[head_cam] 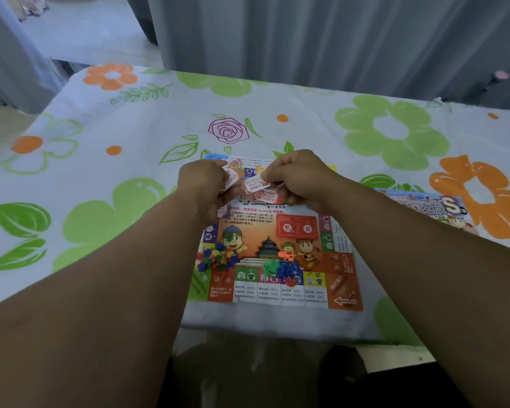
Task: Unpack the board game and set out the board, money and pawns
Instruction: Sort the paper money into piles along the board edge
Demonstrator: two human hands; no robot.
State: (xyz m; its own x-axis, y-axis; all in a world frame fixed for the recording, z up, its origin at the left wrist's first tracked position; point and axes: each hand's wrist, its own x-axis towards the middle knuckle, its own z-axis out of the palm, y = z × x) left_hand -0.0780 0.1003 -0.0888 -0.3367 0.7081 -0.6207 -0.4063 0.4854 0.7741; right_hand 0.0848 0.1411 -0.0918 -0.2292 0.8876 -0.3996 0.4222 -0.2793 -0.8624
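The colourful paper game board point(289, 290) lies flat near the table's front edge. Two heaps of small plastic pawns rest on it, one at the left point(217, 258) and one near the middle point(281, 269). Above the board's far half, my left hand point(202, 184) pinches a small orange and white money note point(231, 178). My right hand point(298, 178) pinches another money note point(255, 183) by its right end. A further orange note point(273, 197) lies on the board just below my right hand's fingers.
The table wears a white cloth point(130, 160) printed with green and orange flowers. The game's printed packaging point(424, 206) lies flat to the right of the board. Grey curtains point(336, 39) hang behind the table's far edge.
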